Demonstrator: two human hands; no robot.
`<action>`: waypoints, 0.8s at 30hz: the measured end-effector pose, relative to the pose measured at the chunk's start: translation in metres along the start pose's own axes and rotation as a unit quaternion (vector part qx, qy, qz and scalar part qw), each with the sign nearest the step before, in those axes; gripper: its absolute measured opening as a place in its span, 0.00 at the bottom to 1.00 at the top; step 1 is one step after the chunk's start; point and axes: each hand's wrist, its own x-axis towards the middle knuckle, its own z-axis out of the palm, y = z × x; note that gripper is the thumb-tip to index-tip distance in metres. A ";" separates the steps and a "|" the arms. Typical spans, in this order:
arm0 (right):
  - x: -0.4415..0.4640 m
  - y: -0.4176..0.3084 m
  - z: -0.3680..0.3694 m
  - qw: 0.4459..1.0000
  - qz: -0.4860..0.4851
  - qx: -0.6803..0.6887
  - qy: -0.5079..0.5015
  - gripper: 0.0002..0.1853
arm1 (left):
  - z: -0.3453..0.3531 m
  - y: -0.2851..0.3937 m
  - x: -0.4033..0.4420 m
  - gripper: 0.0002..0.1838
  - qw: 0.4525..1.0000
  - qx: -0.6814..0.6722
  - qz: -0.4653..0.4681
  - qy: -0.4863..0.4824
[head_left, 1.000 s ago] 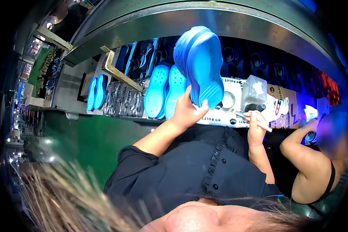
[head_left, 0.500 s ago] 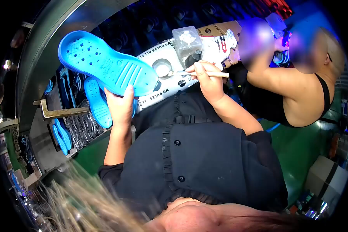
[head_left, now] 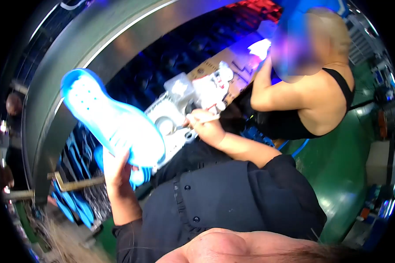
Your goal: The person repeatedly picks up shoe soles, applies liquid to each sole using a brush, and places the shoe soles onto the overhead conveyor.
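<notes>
My left hand (head_left: 117,172) is closed on the near edge of a light-blue shoe sole (head_left: 134,136), whose upper face shows bright and blurred. In my right hand (head_left: 207,128) is a brush (head_left: 213,117) with a pale wooden handle. Its tip points left toward a small round dish (head_left: 165,126) of white stuff; whether it touches the dish I cannot tell. Beyond the right hand stand a dark bottle (head_left: 191,106) and a clear plastic box (head_left: 179,87) with white material in it. A white cloth (head_left: 211,90) lies beside them.
A co-worker (head_left: 289,94) in a black top sits to the right, holding something bright. A curved metal frame (head_left: 114,41) runs along the far left. More blue soles (head_left: 77,206) lie at lower left near a yellowish bar (head_left: 81,182). A cardboard box (head_left: 378,155) stands far right.
The view has turned and shifted, so the bench and co-worker appear further left. The sole now looks brighter and more blurred. Both hands keep their holds.
</notes>
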 end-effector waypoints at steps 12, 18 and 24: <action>-0.009 0.007 -0.035 0.995 0.079 0.049 0.019 0.14 | 0.197 0.058 0.275 0.19 0.964 -0.158 -0.078 -0.197; -0.011 0.015 -0.044 0.993 0.097 0.052 0.033 0.14 | 0.180 0.018 0.206 0.25 0.973 -0.076 0.009 -0.219; -0.007 0.020 -0.032 0.996 0.085 0.032 -0.007 0.15 | -0.004 -0.069 0.096 0.21 0.985 0.115 -0.124 -0.038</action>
